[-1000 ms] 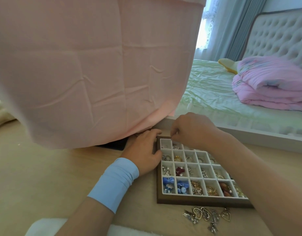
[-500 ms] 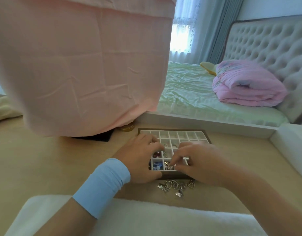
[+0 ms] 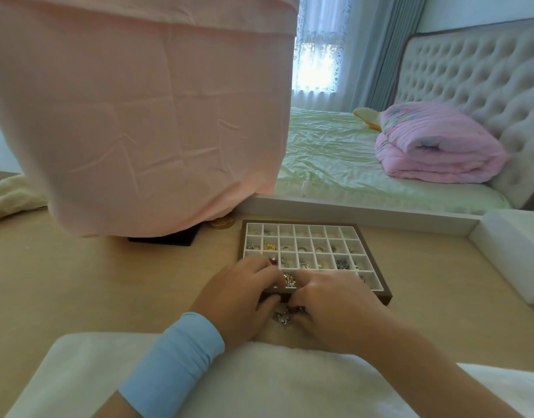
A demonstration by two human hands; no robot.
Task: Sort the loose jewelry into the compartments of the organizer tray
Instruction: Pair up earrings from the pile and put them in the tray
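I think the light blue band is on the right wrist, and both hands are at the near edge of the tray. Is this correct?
Not quite. The head view shows the light blue band on the left wrist. The left hand and the right hand are at the near edge of the tray.

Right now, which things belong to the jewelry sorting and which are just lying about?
Job: organizer tray, loose jewelry in front of it, left hand, right hand.
Lying about: pink cloth, gold round object, folded pink quilt, white fluffy cloth.
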